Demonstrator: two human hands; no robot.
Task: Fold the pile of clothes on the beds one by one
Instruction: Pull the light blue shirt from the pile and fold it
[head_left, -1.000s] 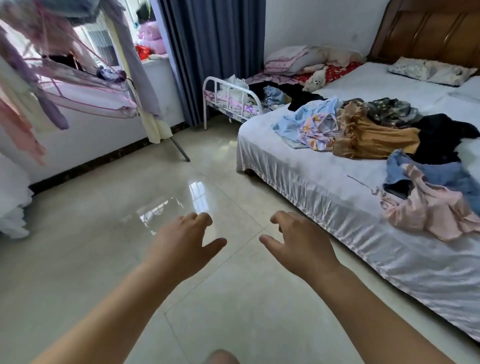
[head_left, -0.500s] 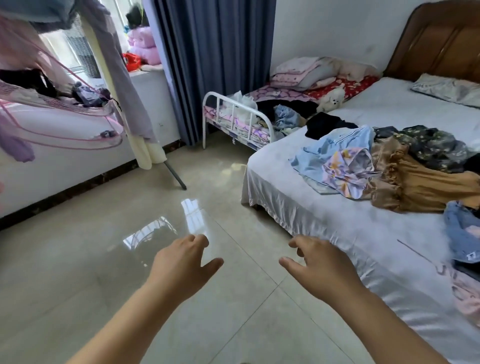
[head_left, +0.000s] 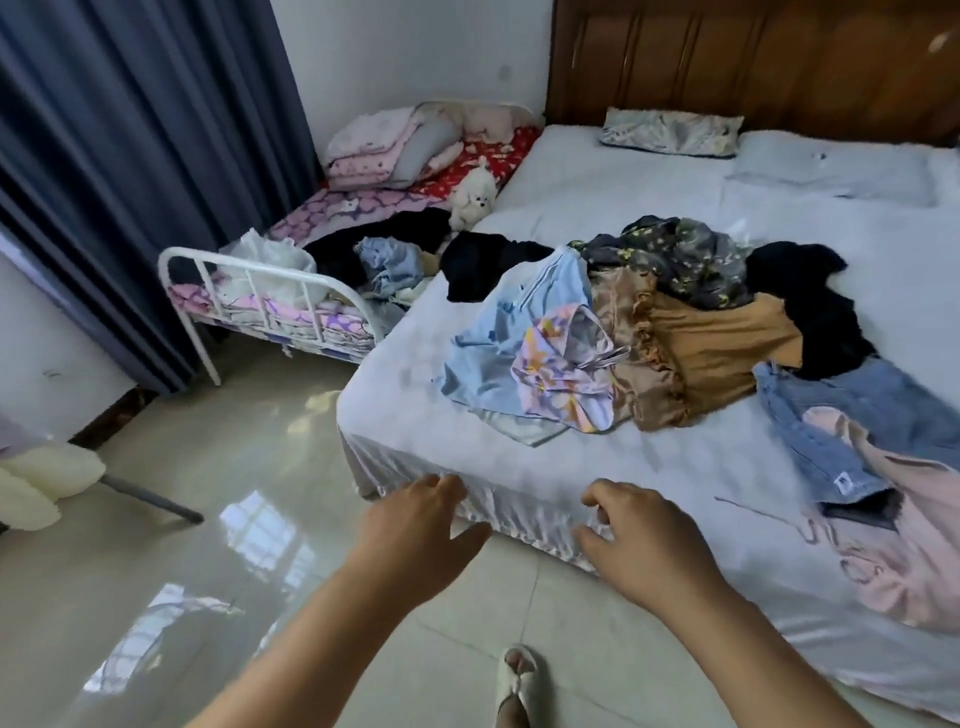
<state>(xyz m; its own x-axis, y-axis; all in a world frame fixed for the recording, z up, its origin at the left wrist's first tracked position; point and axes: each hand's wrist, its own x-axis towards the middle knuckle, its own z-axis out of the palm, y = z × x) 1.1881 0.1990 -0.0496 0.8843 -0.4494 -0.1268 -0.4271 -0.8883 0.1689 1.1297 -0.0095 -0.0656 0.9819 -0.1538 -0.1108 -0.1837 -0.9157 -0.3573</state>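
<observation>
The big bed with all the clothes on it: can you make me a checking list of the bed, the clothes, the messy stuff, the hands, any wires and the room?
Surface: big bed with a white sheet.
Job's things: unfolded clothes, including a light blue garment, a brown top, jeans and a pink garment.
Clutter: more clothes and a white plush dog on the small bed.
Hands: left hand and right hand open, holding nothing, near the bed's edge.
Cables: nothing seen.
Surroundings: blue curtain, wooden headboard, shiny tiled floor.

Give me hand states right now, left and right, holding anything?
Left hand: open, fingers relaxed, holding nothing, at the edge of the bed.
Right hand: open, fingers loosely curled, holding nothing, not on any clothes.
</observation>
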